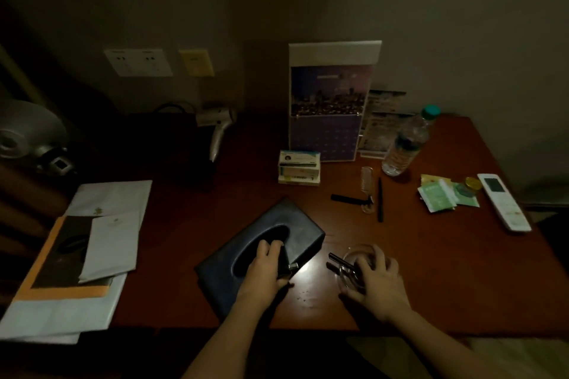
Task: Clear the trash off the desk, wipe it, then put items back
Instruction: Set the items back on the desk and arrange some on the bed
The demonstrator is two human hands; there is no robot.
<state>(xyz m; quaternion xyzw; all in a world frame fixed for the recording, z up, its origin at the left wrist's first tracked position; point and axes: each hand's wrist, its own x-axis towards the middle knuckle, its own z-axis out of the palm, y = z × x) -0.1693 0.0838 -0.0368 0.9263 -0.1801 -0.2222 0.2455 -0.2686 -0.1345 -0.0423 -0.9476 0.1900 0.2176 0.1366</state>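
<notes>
Low centre of the frame, the left hand (268, 264) grips the dark tissue box (295, 224) through its slot, on the desk (431, 271). Just right of it, the right hand (374, 277) curls over what seems, in the dim light, a glass ashtray (358, 252). Farther off, at upper right, stands a water bottle (406, 144).

Very dim; corners darken (wide-angle warp); grainy, soft detail.

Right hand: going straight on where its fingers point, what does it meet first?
The right hand grips the glass ashtray; past that, probably the tissue box, though depth is unclear.
</notes>
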